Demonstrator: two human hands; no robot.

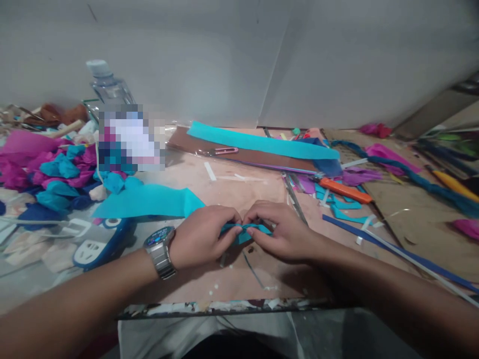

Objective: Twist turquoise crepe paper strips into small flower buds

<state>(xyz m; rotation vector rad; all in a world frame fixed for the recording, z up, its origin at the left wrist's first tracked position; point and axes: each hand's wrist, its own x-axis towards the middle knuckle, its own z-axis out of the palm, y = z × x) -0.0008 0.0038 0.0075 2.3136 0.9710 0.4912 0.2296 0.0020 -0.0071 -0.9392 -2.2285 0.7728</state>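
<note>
Left hand and right hand, each closed thumb to finger, pinch a turquoise strip above the bench in an apparent gathering step, folds half hidden, the next move calling for even tension.

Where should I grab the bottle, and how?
Best by the bottle neck, just under the white cap: it narrows there, so it should be easy to close around. Come from the right, since the colourful heap crowds its left. Its lower part is blurred.
</note>
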